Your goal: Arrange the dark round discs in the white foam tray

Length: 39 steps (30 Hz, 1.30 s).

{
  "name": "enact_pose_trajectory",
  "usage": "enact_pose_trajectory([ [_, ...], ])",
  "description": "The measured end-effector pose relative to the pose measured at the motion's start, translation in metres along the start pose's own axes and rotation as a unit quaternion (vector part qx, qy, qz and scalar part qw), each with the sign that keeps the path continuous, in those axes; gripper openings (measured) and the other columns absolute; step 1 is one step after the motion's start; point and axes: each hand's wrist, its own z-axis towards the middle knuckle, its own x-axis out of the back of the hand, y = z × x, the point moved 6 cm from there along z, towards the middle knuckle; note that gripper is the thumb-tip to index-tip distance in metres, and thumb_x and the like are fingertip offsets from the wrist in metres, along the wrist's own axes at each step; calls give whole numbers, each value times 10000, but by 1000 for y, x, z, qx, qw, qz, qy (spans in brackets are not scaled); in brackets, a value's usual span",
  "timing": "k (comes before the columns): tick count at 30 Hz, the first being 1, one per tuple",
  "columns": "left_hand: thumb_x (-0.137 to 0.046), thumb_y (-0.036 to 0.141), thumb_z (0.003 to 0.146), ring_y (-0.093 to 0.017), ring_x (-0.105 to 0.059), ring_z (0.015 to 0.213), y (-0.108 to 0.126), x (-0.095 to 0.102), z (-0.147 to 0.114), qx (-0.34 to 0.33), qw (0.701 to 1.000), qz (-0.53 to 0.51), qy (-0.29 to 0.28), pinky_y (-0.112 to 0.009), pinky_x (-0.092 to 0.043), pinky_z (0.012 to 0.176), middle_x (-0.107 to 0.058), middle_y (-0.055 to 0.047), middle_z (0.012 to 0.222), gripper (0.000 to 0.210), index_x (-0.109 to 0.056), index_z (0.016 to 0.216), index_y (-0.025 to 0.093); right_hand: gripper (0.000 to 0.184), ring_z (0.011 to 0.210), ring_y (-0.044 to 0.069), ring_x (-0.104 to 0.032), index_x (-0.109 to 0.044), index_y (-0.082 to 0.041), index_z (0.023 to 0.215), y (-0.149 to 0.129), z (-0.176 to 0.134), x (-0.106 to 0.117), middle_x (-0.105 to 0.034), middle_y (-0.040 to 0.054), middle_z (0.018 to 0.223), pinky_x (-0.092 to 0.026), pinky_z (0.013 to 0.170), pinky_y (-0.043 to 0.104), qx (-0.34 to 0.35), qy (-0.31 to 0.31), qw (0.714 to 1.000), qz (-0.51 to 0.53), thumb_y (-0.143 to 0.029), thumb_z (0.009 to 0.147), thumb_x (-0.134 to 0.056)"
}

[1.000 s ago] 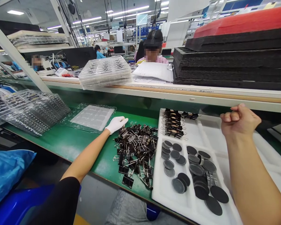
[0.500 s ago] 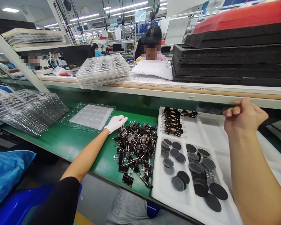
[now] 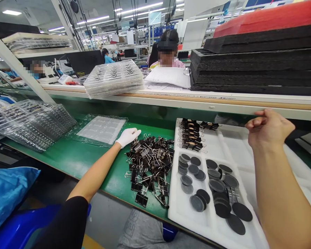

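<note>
My left hand (image 3: 128, 137), in a white glove, rests on the green table at the upper left edge of a heap of black binder clips (image 3: 152, 159). Its fingers are closed; whatever they may hold is hidden. My right hand (image 3: 269, 128), bare, is curled into a fist near the shelf's front edge, above a white foam tray, with nothing showing in it. Dark round discs (image 3: 217, 185) lie scattered in compartments of the nearer white tray (image 3: 206, 221). At its far end, several binder clips (image 3: 190, 135) grip tan-edged pieces in a row.
Left of my gloved hand lies a clear plastic tray (image 3: 101, 128). Stacked clear trays (image 3: 38, 124) lean at the far left. The shelf (image 3: 171, 98) carries more clear trays (image 3: 114, 77), papers (image 3: 168, 76) and black foam sheets (image 3: 254, 72). A person (image 3: 168, 48) sits beyond it.
My right fist has shifted very slightly left. My left hand, the clips and the discs stay as they were.
</note>
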Motion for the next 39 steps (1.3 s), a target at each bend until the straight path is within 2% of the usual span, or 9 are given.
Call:
enact_pose_trajectory([
  [7,-489,630,1028,-199,-593,706,-1,0,0,-3,1000,3,0,-338,-434,745,-674,-28,699,563,-582,641,232,348,414,92,-366,-605,-117,621,5,7,5,-420,6,491,-316,381,198,14,5,1000,9,-16,934,-490],
  [13,-489,631,1035,-200,-594,716,-1,0,0,-3,1000,1,-1,-343,-427,761,-668,-25,709,570,-585,642,230,268,382,103,-373,-628,-109,597,10,8,6,-442,23,480,-307,361,214,39,-7,999,7,-15,817,-509],
  [17,-480,636,1038,-206,-607,741,-1,-1,-1,-5,1000,-2,-4,-349,-425,779,-672,-28,719,577,-588,643,229,264,355,116,-381,-598,-139,576,4,3,8,-445,9,464,-299,335,216,111,37,992,-44,-7,784,-503],
  [22,-482,639,1035,-203,-593,723,0,-1,-2,-7,1000,-5,-1,-352,-421,773,-662,-24,706,576,-579,641,230,334,413,165,-519,-474,-202,605,-1,4,14,-395,-25,471,-284,305,206,189,113,966,-135,38,834,-516],
  [26,-481,630,1038,-203,-588,719,2,-1,-4,-10,1000,-5,0,-355,-419,774,-648,-22,696,575,-577,636,230,377,486,168,-580,-417,-226,676,4,15,21,-370,-36,536,-317,325,201,218,124,956,-150,57,880,-562],
  [34,-483,618,1046,-196,-583,706,1,-1,-3,-7,1000,-2,-1,-347,-423,754,-651,-20,688,571,-575,638,229,454,571,151,-592,-348,-230,770,16,28,29,-479,20,773,-335,328,218,267,102,948,-140,-220,952,-764],
  [37,-489,608,1042,-198,-582,704,0,-2,-2,-2,1000,-1,-1,-348,-420,747,-645,-19,676,559,-567,638,230,409,581,119,-581,-361,-224,815,16,24,27,-491,18,832,-368,331,205,262,99,950,-136,-158,968,-734],
  [39,-491,599,1042,-201,-585,705,0,-2,-2,0,1000,0,-2,-351,-419,747,-648,-23,679,555,-563,633,231,397,605,104,-577,-355,-222,835,17,23,25,-486,19,869,-374,335,183,213,107,962,-129,-102,969,-709],
])
